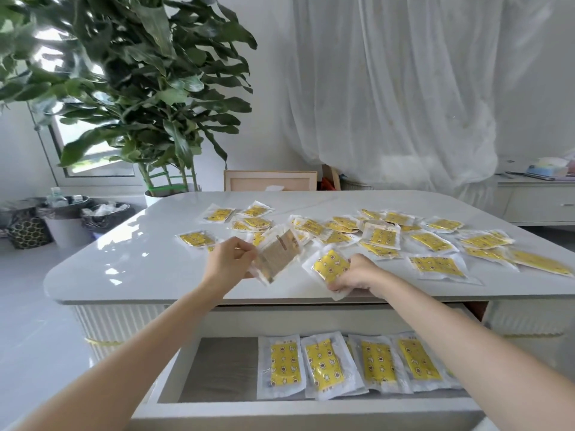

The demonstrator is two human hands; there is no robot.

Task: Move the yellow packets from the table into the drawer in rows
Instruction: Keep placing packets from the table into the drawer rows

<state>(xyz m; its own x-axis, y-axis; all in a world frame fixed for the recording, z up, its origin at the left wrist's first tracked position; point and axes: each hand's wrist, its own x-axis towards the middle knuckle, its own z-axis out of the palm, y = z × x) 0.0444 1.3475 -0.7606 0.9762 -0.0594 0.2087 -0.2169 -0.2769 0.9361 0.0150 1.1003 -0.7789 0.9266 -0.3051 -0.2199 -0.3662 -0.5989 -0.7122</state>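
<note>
L hand point(231, 259), mid-frame: fingers closed on a packet point(278, 256) lifted off the table point(124, 269), tilted, tan back side toward cam. R hand point(357, 273), just right of centre: closed on a second packet point(330, 265), yellow face up, near the table's front edge; packet corner overhangs the edge. Can't tell if this one is fully lifted or still resting on the top.

Progress (judged): early. Drawer point(280, 412), lower centre, pulled open below table front. One row started in it: 4 packets clearly seen side by side point(354, 365), long side running front-to-back, slightly overlapping, a possible further one at far right hidden by the R forearm. Row fills the centre and right of the drawer; the left part shows bare grey bottom point(224, 368). No second row seen.

Left to do: the bulk. Loose packets point(435, 241) scattered over centre and right of tabletop, many overlapping, approx. 30, exact count not possible. Small cluster at upper-centre of table point(245, 217), one alone at left point(196, 238).

Other containers: bins w/ dark liners point(68, 219) at left-mid frame on floor, holding bottles and crumpled plastic. Large potted plant point(149, 88) upper left; white curtain point(404, 88) upper right. Not task-relevant.
</note>
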